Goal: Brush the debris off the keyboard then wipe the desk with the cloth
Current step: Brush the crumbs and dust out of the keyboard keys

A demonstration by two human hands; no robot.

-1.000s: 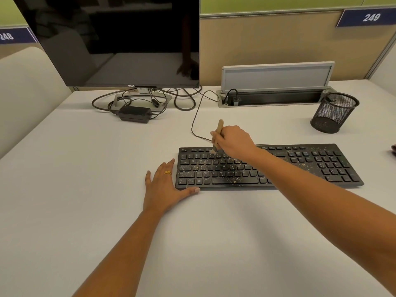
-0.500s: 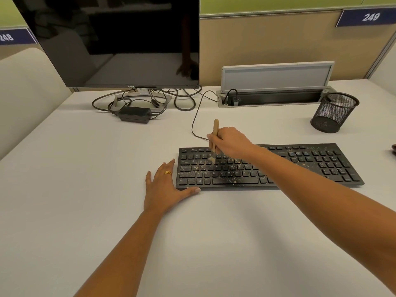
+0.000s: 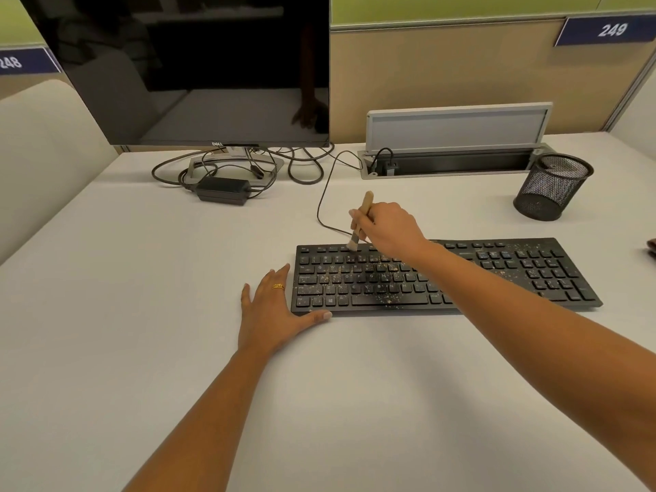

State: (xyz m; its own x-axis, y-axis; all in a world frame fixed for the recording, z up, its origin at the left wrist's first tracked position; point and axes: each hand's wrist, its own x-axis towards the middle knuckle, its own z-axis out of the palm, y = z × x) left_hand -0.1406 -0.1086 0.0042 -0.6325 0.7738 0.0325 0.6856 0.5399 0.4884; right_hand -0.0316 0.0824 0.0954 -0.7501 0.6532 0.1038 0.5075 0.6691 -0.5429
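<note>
Gripping the brush (image 3: 366,203) with the right hand (image 3: 388,230): fingers and thumb are curled round the wooden handle. The handle end sticks up past the knuckles, tilted. Pale bristles are down on the top key row near the left end of the keyboard (image 3: 504,275). The right forearm crosses over the keyboard's middle.

Left hand (image 3: 273,308) holds nothing. It lies palm down on the table (image 3: 142,314) with fingers straight and spread wide, just beside the keyboard's left end. The thumb reaches along the keyboard's near left corner and touches its front edge. A gold ring (image 3: 278,286) is on one finger.

The keyboard is black and sits mid-table, right of centre, with its long side roughly parallel to the far edge. Debris (image 3: 387,300) shows as yellowish specks across the letter keys, thickest on and around the space bar. More specks are on the number pad at the right end.

A dark monitor (image 3: 198,65) stands at the far edge, left of centre. A power brick (image 3: 223,190) and a tangle of cables lie at its stand. A cable box (image 3: 458,127) with its flap raised is at the far edge, right of the monitor. The keyboard's cord (image 3: 320,204) loops from behind the right hand toward that box. A black mesh cup (image 3: 552,188) stands toward the far right corner, well apart from the keyboard.
</note>
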